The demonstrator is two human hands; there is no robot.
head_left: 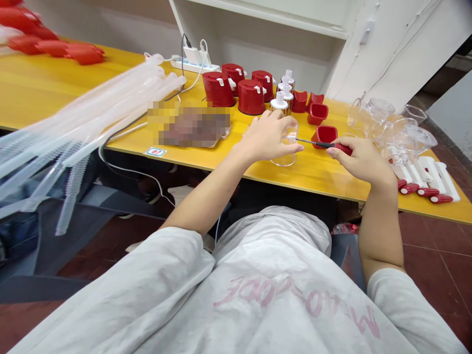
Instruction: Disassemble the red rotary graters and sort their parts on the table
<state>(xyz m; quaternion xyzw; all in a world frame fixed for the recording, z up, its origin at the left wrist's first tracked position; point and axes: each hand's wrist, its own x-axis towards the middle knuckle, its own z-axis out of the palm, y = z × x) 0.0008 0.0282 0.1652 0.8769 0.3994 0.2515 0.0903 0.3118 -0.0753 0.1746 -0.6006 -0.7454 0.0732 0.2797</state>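
Plainly, left hand (271,133) gripping one clear piece (292,132), right hand (363,161) one screwdriver (325,144), four red housings (251,98)

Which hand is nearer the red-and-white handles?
Right. The right hand, holding the screwdriver, is just left of the handles; the left hand, on a clear cup, is well farther left.

The single view looks from the person's head, forward and steeply down, over a white shirt (276,300) close below to the yellow table (308,174). The left hand (271,133) and right hand (357,158) lie near, around mid-view; the wide view leans, the table sloping down rightward, and reaches back to a shelf (295,20).
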